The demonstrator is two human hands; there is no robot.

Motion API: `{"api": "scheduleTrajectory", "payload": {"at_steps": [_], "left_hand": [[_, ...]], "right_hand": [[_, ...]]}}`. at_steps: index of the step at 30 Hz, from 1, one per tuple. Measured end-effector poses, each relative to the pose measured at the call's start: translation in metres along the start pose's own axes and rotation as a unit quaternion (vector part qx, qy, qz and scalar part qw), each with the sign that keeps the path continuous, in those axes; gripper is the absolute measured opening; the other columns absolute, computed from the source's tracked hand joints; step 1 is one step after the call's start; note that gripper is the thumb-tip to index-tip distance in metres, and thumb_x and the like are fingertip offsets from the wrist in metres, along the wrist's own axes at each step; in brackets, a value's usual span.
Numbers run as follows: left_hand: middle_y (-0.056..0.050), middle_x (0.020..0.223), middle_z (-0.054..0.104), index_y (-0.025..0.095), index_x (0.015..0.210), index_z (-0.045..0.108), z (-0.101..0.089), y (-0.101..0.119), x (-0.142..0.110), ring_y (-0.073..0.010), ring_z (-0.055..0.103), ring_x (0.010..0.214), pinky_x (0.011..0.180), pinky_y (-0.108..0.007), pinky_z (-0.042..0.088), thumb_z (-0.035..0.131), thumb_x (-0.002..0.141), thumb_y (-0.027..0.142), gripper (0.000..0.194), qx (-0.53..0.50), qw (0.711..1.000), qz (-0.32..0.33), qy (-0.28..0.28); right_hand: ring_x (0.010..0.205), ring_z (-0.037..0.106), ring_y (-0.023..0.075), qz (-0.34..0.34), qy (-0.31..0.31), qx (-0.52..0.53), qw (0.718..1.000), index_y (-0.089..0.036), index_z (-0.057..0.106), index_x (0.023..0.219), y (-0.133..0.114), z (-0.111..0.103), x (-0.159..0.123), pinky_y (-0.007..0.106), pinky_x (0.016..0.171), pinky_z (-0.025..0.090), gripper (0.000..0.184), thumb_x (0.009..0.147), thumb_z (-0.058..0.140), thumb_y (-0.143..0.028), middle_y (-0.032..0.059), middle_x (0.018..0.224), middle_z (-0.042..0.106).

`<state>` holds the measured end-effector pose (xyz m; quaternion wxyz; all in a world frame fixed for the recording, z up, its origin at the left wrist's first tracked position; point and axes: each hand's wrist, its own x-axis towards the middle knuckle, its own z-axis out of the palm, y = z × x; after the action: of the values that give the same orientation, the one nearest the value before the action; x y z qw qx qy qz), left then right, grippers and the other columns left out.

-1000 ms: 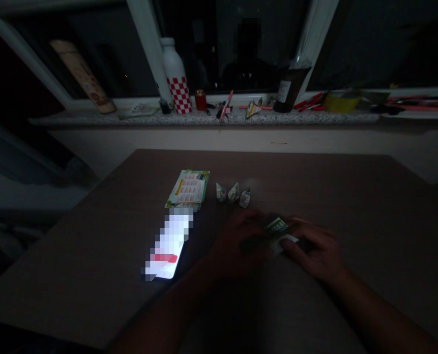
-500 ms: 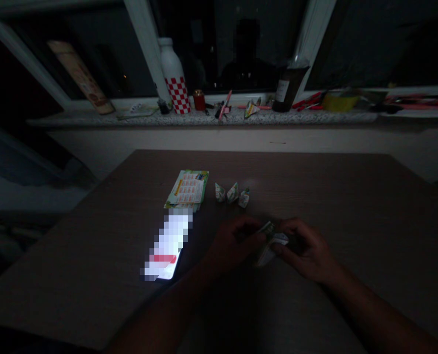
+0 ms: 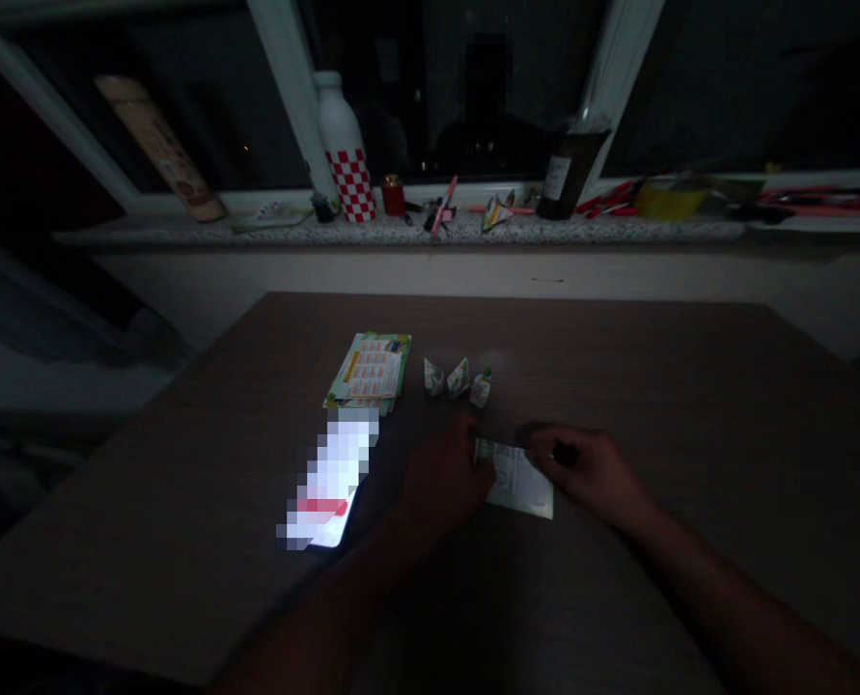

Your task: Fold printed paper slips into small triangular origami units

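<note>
A printed sheet of paper [image 3: 517, 483] lies almost flat on the table between my hands, its light side up and fold lines across it. My left hand [image 3: 445, 475] is closed on the sheet's left edge, thumb on top. At the sheet's upper right, my right hand [image 3: 587, 468] is closed with thumb and fingers on the edge; some fingertips are in shadow. Just beyond my hands stand three small folded paper pieces in a row: a left one [image 3: 433, 377], a middle one [image 3: 458, 378] and a right one [image 3: 481, 388].
Left of my hands lies a lit phone [image 3: 332, 483], its screen blurred out. Behind it is a stack of printed sheets [image 3: 369, 371]. On the windowsill [image 3: 401, 232] stand a checkered bottle [image 3: 349, 169], a dark pouch [image 3: 564, 179], a red jar [image 3: 393, 198] and pens. The room is dim.
The paper was folded and raised between both hands; now it is spread open, lying low on the table. My left hand has shifted slightly left.
</note>
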<state>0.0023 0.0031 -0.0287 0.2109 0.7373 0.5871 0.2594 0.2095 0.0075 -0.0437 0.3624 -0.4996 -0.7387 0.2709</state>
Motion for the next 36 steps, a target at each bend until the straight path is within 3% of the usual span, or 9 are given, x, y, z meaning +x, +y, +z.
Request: {"api": "scheduleTrajectory", "payload": {"at_steps": [3,6,9,19,26,36], "left_hand": [[-0.006,0.079,0.067,0.017,0.109,0.056,0.001,0.001,-0.002,-0.0228,0.063,0.064,0.056,-0.032,0.046,0.068,0.071,0.03,0.042,0.08,0.996,0.047,0.003],[-0.009,0.092,0.066,0.017,0.1,0.061,0.0,0.002,0.0,-0.0265,0.062,0.084,0.072,-0.038,0.049,0.066,0.074,0.033,0.032,0.123,0.987,0.103,0.007],[-0.009,0.095,0.063,0.017,0.093,0.064,-0.001,0.003,0.003,-0.0257,0.059,0.092,0.08,-0.038,0.047,0.061,0.079,0.035,0.024,0.147,0.98,0.129,-0.035],[-0.007,0.092,0.059,0.019,0.09,0.067,0.004,0.004,0.002,-0.0203,0.055,0.088,0.075,-0.032,0.045,0.047,0.09,0.027,0.021,0.183,0.963,0.173,-0.098],[-0.007,0.092,0.059,0.02,0.084,0.066,0.001,0.013,-0.003,-0.0227,0.056,0.087,0.069,-0.034,0.045,0.046,0.09,0.025,0.021,0.24,0.95,0.171,-0.099],[-0.009,0.093,0.062,0.017,0.084,0.069,-0.013,0.015,-0.003,-0.0248,0.059,0.086,0.066,-0.035,0.047,0.047,0.089,0.025,0.024,0.259,0.953,0.099,-0.118]], "right_hand": [[0.067,0.066,0.017,-0.056,-0.035,-0.042,0.997,-0.019,0.067,0.079,-0.001,0.001,0.001,0.029,0.063,0.052,0.008,0.081,0.059,-0.019,0.002,0.074,0.069],[0.075,0.065,0.0172,-0.095,-0.059,-0.057,0.992,-0.02,0.065,0.08,-0.002,0.001,0.004,0.03,0.07,0.051,0.01,0.083,0.057,-0.017,0.0028,0.08,0.07],[0.081,0.065,0.0177,-0.105,-0.073,-0.078,0.989,-0.021,0.066,0.085,-0.002,0.002,0.006,0.032,0.077,0.049,0.011,0.084,0.056,-0.017,0.0037,0.085,0.071],[0.091,0.057,0.0221,-0.127,-0.123,-0.246,0.953,-0.022,0.069,0.099,-0.017,0.0,0.0,0.036,0.082,0.041,0.018,0.087,0.055,-0.019,0.0062,0.096,0.065],[0.084,0.057,0.0197,-0.111,-0.147,-0.291,0.939,-0.023,0.07,0.09,-0.028,-0.002,0.001,0.034,0.076,0.04,0.018,0.09,0.052,-0.022,0.0048,0.091,0.063],[0.087,0.061,0.0197,-0.062,-0.166,-0.275,0.945,-0.021,0.072,0.081,-0.023,-0.022,0.002,0.032,0.08,0.045,0.019,0.087,0.054,-0.02,0.0053,0.087,0.066]]}}
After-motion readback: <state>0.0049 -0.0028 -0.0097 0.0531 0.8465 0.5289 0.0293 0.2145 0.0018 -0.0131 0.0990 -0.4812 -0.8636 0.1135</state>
